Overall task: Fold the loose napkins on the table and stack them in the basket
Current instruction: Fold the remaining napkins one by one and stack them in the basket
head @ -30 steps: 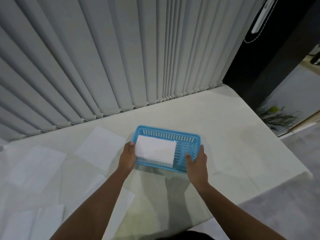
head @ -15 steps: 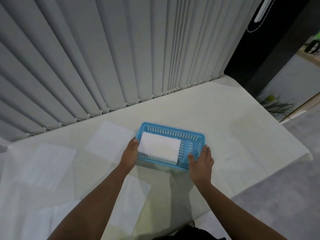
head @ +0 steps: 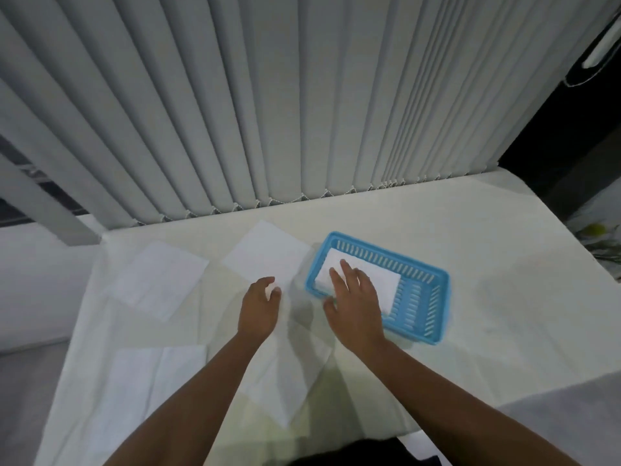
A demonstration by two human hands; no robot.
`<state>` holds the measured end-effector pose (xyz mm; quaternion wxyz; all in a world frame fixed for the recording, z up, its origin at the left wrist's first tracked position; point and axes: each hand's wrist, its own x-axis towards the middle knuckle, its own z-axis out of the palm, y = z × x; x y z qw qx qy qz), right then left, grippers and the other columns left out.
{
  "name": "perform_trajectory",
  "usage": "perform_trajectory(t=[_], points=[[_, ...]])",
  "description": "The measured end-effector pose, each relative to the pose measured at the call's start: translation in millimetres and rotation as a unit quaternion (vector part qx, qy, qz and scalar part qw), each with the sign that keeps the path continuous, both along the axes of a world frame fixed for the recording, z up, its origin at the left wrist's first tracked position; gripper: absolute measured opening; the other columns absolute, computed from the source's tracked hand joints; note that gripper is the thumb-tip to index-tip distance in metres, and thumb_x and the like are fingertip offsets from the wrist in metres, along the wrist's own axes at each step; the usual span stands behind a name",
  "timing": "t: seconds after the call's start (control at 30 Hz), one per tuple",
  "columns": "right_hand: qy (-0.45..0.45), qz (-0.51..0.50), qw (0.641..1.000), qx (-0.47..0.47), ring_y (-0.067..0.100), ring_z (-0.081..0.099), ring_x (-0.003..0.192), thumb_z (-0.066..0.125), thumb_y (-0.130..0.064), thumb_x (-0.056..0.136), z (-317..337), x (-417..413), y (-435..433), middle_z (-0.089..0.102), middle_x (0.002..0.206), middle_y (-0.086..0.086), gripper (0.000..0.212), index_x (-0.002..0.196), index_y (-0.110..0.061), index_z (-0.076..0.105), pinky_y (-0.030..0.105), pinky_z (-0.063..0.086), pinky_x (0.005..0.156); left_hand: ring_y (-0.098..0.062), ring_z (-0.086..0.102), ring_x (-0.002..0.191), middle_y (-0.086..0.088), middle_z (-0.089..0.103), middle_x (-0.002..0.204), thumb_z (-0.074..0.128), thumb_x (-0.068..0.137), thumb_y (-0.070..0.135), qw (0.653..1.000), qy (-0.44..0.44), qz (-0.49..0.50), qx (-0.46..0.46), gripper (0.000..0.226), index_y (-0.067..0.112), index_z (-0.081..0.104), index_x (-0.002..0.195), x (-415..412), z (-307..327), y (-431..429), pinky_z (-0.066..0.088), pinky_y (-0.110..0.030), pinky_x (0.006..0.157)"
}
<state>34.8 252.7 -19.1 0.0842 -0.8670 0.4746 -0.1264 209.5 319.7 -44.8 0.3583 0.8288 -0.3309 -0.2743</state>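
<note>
A blue slotted basket [head: 424, 297] sits on the white table, right of centre. A folded white napkin [head: 383, 280] lies in its left half. My right hand [head: 356, 297] lies flat, fingers spread, over the basket's near-left rim and the napkin. My left hand [head: 260, 306] hovers just left of the basket, fingers loosely curled and empty, at the near corner of a flat loose napkin [head: 267, 255]. More loose napkins lie unfolded: one at the far left [head: 161, 277], one under my forearms [head: 285, 371], one at the near left [head: 148, 375].
Grey vertical blinds [head: 268, 112] hang along the table's far edge. The table's right edge [head: 571, 358] drops to a grey floor. A dark opening and a plant [head: 601, 237] are at the far right.
Both hands have let go of the basket's ends. My right hand moved left onto the folded napkin and my left hand moved off toward the loose napkin. The camera view shifted left.
</note>
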Motion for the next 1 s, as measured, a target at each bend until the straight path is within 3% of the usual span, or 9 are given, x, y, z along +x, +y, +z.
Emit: perform_trajectory(t=[0.13, 0.27, 0.37, 0.43, 0.53, 0.7, 0.83, 0.93, 1.0], points=[[0.071, 0.138, 0.988, 0.001, 0.033, 0.051, 0.126, 0.062, -0.031, 0.082, -14, 39, 10, 0.053, 0.141, 0.007, 0.049, 0.129, -0.017, 0.057, 0.048, 0.037, 0.107, -0.025, 0.054, 0.115, -0.006, 0.059, 0.122, 0.057, 0.091, 0.025, 0.993, -0.082, 0.006, 0.082, 0.037, 0.017, 0.053, 0.127, 16, -6, 45, 0.044, -0.037, 0.099], [0.168, 0.295, 0.941, -0.003, 0.035, 0.027, 0.141, 0.047, -0.020, 0.091, -26, 67, 17, 0.033, 0.154, 0.009, 0.047, 0.138, -0.014, 0.046, 0.049, 0.015, 0.117, -0.022, 0.050, 0.119, -0.001, 0.057, 0.125, 0.059, 0.087, 0.032, 0.978, -0.123, -0.010, 0.167, 0.045, 0.021, 0.048, 0.130, 17, -14, 82, 0.046, -0.037, 0.097], [0.227, 0.337, 0.913, -0.004, 0.035, 0.018, 0.143, 0.040, -0.014, 0.095, -32, 81, 19, 0.026, 0.156, 0.010, 0.049, 0.143, -0.012, 0.036, 0.049, 0.008, 0.118, -0.021, 0.049, 0.121, -0.001, 0.053, 0.130, 0.059, 0.087, 0.033, 0.973, -0.130, -0.011, 0.189, 0.049, 0.022, 0.045, 0.132, 15, -18, 95, 0.045, -0.035, 0.098], [0.243, 0.347, 0.906, 0.006, 0.034, 0.020, 0.142, 0.041, -0.015, 0.096, -35, 87, 20, 0.027, 0.156, 0.009, 0.052, 0.146, -0.014, 0.030, 0.048, 0.011, 0.118, -0.021, 0.049, 0.121, -0.001, 0.050, 0.132, 0.059, 0.087, 0.033, 0.969, -0.141, -0.017, 0.201, 0.051, 0.021, 0.043, 0.134, 15, -20, 99, 0.046, -0.033, 0.096], [0.234, 0.345, 0.908, 0.024, 0.032, 0.036, 0.131, 0.044, -0.017, 0.095, -36, 94, 21, 0.040, 0.147, 0.010, 0.052, 0.145, -0.016, 0.030, 0.046, 0.024, 0.113, -0.024, 0.056, 0.111, -0.002, 0.049, 0.127, 0.061, 0.087, 0.028, 0.975, -0.087, -0.009, 0.204, 0.049, 0.020, 0.041, 0.131, 17, -21, 99, 0.048, -0.034, 0.087], [0.200, 0.330, 0.920, 0.075, 0.027, 0.049, 0.110, 0.046, -0.012, 0.092, -26, 104, 19, 0.054, 0.123, 0.011, 0.031, 0.123, -0.012, 0.051, 0.037, 0.042, 0.091, -0.020, 0.059, 0.101, -0.001, 0.063, 0.108, 0.057, 0.086, 0.022, 0.970, -0.068, -0.033, 0.231, 0.026, 0.021, 0.055, 0.112, 30, -16, 89, 0.047, -0.029, 0.077], [0.109, 0.277, 0.941, 0.162, 0.021, 0.053, 0.089, 0.049, -0.011, 0.090, -9, 111, 13, 0.056, 0.106, 0.006, 0.008, 0.097, -0.012, 0.055, 0.029, 0.042, 0.069, -0.021, 0.055, 0.092, 0.002, 0.052, 0.092, 0.056, 0.085, 0.019, 0.981, -0.119, -0.033, 0.151, 0.012, 0.016, 0.059, 0.097, 44, -1, 85, 0.045, -0.030, 0.075], [0.084, 0.251, 0.949, 0.172, 0.018, 0.056, 0.079, 0.050, -0.014, 0.092, 2, 108, 11, 0.061, 0.093, 0.002, 0.006, 0.095, -0.016, 0.055, 0.028, 0.044, 0.064, -0.018, 0.051, 0.079, 0.007, 0.051, 0.083, 0.054, 0.084, 0.017, 0.983, -0.123, -0.064, 0.116, 0.006, 0.020, 0.050, 0.088, 53, 13, 87, 0.041, -0.028, 0.064], [0.085, 0.259, 0.948, 0.162, 0.018, 0.056, 0.076, 0.049, -0.015, 0.093, 6, 100, 12, 0.063, 0.093, 0.003, 0.008, 0.097, -0.017, 0.057, 0.027, 0.043, 0.062, -0.017, 0.052, 0.080, 0.008, 0.054, 0.084, 0.057, 0.084, 0.018, 0.983, -0.094, -0.105, 0.118, 0.010, 0.021, 0.050, 0.091, 55, 17, 92, 0.042, -0.028, 0.066]])
